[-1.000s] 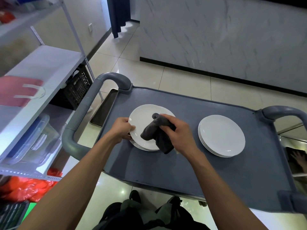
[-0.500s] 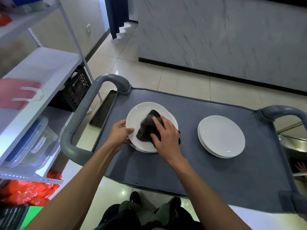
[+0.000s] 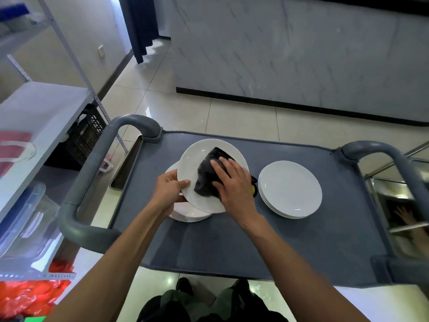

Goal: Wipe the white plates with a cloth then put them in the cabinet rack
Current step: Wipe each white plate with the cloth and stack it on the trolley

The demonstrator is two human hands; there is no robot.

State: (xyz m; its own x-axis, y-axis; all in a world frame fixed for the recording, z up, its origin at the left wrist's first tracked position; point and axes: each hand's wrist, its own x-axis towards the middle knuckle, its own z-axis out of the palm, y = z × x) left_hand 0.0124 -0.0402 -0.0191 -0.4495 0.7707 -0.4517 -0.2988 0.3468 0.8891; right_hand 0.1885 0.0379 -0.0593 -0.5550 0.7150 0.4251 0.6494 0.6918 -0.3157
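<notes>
A white plate (image 3: pixel 197 156) is tilted up above a stack of white plates (image 3: pixel 185 211) on the left of the grey cart top (image 3: pixel 301 247). My left hand (image 3: pixel 168 189) grips the raised plate's near left rim, thumb on top. With its fingers spread flat, my right hand (image 3: pixel 232 184) presses a dark grey cloth (image 3: pixel 205 180) onto the plate's face. A second stack of white plates (image 3: pixel 290 189) lies to the right on the cart.
The cart has grey handles at the left (image 3: pixel 92 173) and right (image 3: pixel 394 163). A white metal shelf rack (image 3: pixel 39 112) stands at the left with a clear plastic bin (image 3: pixel 21 219), a black crate (image 3: pixel 86 135) and red bags (image 3: pixel 27 296). A marble wall (image 3: pixel 301 54) rises beyond.
My left hand has lifted and tilted the top plate off its stack. My right hand went from holding the cloth above the plate to pressing it flat on the plate.
</notes>
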